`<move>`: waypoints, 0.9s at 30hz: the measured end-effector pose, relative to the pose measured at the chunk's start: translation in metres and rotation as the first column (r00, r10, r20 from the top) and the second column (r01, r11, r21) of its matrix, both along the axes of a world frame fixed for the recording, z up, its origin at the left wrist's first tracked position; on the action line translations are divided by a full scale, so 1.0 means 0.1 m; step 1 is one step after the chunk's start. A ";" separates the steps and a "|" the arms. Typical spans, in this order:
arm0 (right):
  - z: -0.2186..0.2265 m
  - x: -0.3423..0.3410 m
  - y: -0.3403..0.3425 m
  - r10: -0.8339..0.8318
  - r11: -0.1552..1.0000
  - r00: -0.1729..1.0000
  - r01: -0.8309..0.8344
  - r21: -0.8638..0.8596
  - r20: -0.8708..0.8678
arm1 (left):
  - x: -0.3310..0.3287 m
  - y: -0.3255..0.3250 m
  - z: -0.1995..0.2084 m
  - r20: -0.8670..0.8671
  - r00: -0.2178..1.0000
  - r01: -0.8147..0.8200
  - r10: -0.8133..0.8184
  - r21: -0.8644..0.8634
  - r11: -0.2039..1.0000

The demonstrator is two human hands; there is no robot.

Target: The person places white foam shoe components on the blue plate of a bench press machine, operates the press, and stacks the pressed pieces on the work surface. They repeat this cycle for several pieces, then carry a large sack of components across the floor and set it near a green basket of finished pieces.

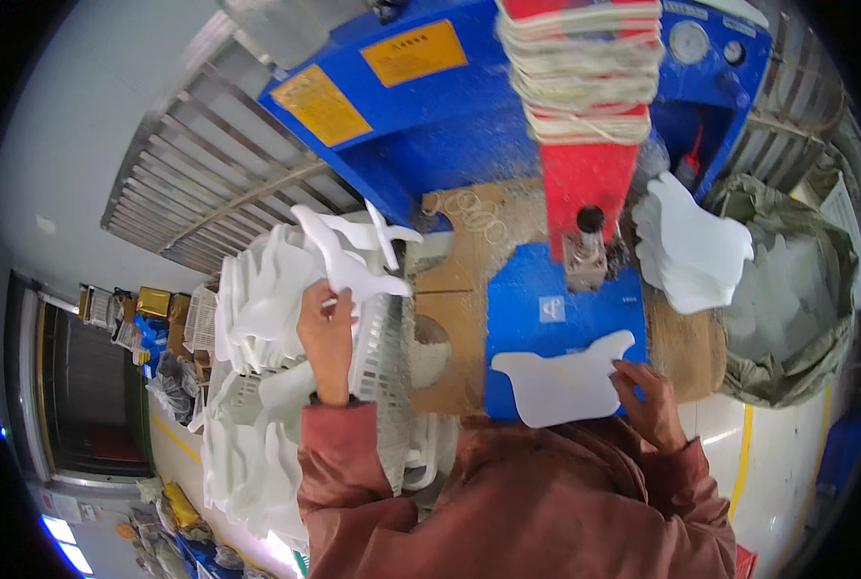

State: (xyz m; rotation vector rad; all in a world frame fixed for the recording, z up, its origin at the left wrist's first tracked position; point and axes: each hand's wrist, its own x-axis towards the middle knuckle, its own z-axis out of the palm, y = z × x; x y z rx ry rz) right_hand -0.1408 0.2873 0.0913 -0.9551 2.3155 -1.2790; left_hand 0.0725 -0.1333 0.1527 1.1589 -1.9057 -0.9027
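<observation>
My left hand [327, 328] grips a thin white foam cutout [348, 259] with branching arms, lifted over a white slatted basket [377, 347] heaped with similar white pieces. My right hand [647, 396] rests its fingers on the right edge of another white shaped sheet [565, 386], which lies flat on the blue plate [556, 309] of a press machine. A red press head [585, 188] with a black knob stands just behind that plate.
A stack of white cut sheets [691, 246] sits right of the press. An olive sack [792, 289] of white scraps is at the far right. The blue machine body [430, 116] rises behind. More white pieces [242, 463] pile at lower left.
</observation>
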 end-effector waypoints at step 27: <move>-0.17 0.12 -0.46 0.639 0.763 0.685 -0.623 0.174 -0.351 | 0.06 1.59 -1.19 -0.040 0.882 0.433 -0.470 0.464 0.773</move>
